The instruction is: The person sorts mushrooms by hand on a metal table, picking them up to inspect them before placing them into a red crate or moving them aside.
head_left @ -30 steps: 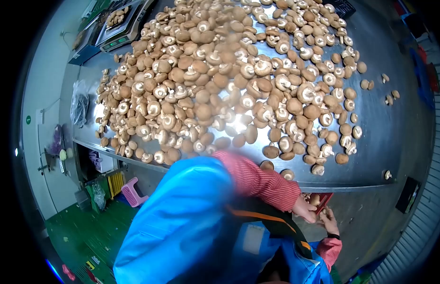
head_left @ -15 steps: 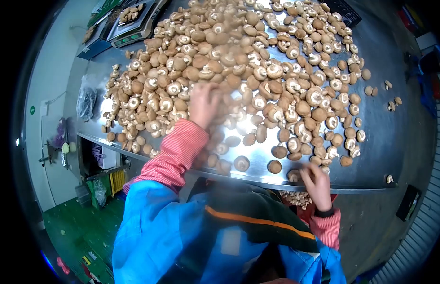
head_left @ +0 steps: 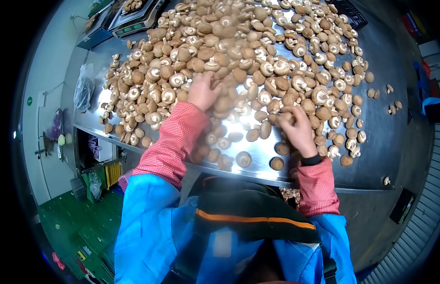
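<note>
Brown mushrooms (head_left: 177, 80) with pale stems lie heaped across a shiny metal table (head_left: 381, 156). My left hand (head_left: 204, 91) is among the mushrooms at the centre of the heap, its fingers bent; blur hides what lies at their tips. To the right, my right hand (head_left: 297, 128) reaches over the mushrooms in the middle, thumb and fingers pinched together around a small brown mushroom (head_left: 276, 118). Separate mushrooms lie near the front edge between my two forearms, several of them blurred.
A scale (head_left: 135, 21) holding mushrooms stands at the back left, and a clear plastic bag (head_left: 84, 90) lies on the left side. At the back right is a black crate (head_left: 348, 13). Below the table's front edge are more mushrooms (head_left: 290, 193).
My right hand has moved from the table's front edge up and slightly left, in among the mushrooms. My left hand has barely moved. The whole view has shifted slightly.
</note>
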A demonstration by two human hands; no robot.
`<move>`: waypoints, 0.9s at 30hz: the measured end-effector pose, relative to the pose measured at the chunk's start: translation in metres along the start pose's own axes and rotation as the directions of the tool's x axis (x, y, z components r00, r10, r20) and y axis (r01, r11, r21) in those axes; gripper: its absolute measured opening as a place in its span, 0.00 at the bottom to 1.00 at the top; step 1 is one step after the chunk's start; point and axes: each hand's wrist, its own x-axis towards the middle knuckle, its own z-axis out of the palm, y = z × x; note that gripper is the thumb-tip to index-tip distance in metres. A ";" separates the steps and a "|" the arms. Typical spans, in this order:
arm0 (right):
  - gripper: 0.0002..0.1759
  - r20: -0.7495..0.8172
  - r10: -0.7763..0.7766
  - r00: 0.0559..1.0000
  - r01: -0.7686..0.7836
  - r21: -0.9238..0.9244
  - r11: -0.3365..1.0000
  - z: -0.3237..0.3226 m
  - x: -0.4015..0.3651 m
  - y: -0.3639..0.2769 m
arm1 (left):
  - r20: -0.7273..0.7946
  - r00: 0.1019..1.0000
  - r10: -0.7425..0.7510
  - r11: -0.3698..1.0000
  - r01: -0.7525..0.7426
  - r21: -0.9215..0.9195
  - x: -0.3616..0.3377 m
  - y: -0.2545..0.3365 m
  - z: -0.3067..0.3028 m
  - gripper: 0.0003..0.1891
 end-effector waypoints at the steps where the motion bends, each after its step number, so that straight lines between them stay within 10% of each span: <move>1: 0.16 0.312 0.392 0.866 -0.497 0.448 0.743 -0.014 -0.006 -0.004 | 0.051 0.998 -0.044 0.998 0.047 -0.045 0.000 -0.001 -0.004 0.19; 3: 0.21 0.418 0.250 0.874 -0.474 0.845 0.246 -0.024 -0.024 0.003 | 0.008 0.999 -0.048 0.998 0.048 -0.027 0.000 -0.005 0.002 0.20; 9: 0.16 0.537 0.433 0.724 -0.690 0.553 0.468 0.008 -0.045 -0.010 | 0.080 0.981 -0.174 0.963 0.187 -0.195 -0.003 -0.003 0.002 0.18; 14: 0.17 0.325 0.296 0.898 -0.435 0.562 0.704 0.032 -0.044 -0.041 | -0.054 0.991 -0.123 0.903 0.089 -0.421 -0.055 0.041 -0.002 0.18; 17: 0.21 0.040 0.163 0.986 -0.164 0.030 0.986 0.028 -0.027 -0.042 | 0.142 0.983 -0.120 0.845 0.176 -0.504 -0.098 0.073 0.013 0.20; 20: 0.19 -0.120 -0.110 0.987 0.033 -0.516 0.856 0.028 0.003 -0.036 | 0.174 0.975 -0.138 0.716 0.220 -0.662 -0.111 0.085 0.028 0.19; 27: 0.07 -0.040 -0.105 0.994 0.036 -0.774 0.632 0.065 0.037 0.009 | 0.233 0.915 -0.329 0.459 0.371 -0.808 -0.110 0.059 0.011 0.19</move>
